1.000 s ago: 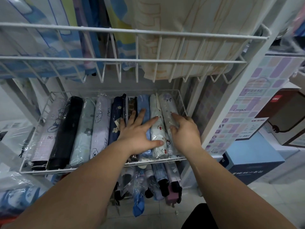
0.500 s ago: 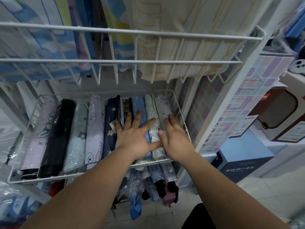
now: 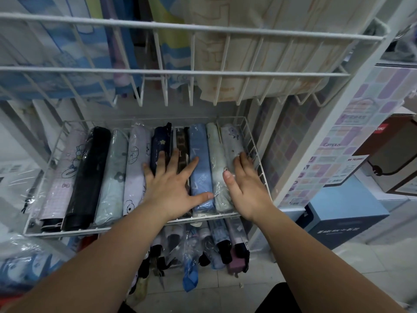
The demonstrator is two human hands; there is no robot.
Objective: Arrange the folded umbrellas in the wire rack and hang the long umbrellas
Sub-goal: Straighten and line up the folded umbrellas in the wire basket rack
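- While folded umbrellas (image 3: 198,136) fill the wire rack (image 3: 252,143), long axes point away from the person.
- Left hand (image 3: 171,184): flat, spread, on the middle ones.
- Right hand (image 3: 246,188): flat, on the rightmost.

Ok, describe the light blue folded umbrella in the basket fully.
The light blue folded umbrella is a slim fabric roll with faint white markings, lying lengthwise in the wire basket, third from its right end, pressed between a dark brown umbrella and a pale green one. The left hand rests its forefinger and thumb on it.
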